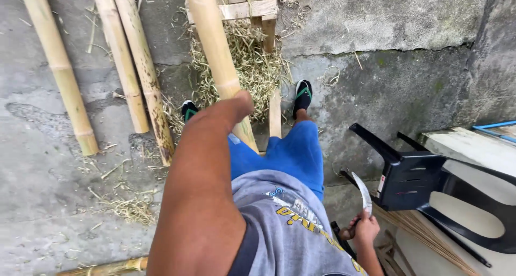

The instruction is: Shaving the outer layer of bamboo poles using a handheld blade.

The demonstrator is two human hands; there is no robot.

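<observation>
Bamboo pole (217,50) gripped by left hand (241,101), fingers hidden behind arm; right hand (365,228) clenched on curved knife (363,192).

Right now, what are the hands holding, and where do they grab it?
The right hand grips a curved knife by its handle, blade pointing up. The left hand rests on a bamboo pole near a joint; its fingers are hidden, so the grip cannot be told.

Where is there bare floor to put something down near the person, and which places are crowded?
Bare concrete lies left of the left hand, below the three bamboo poles, and beyond the right foot toward the black chair. Crowded: shavings under the wooden stand, and thin sticks beside the right hand holding a curved knife.
</observation>
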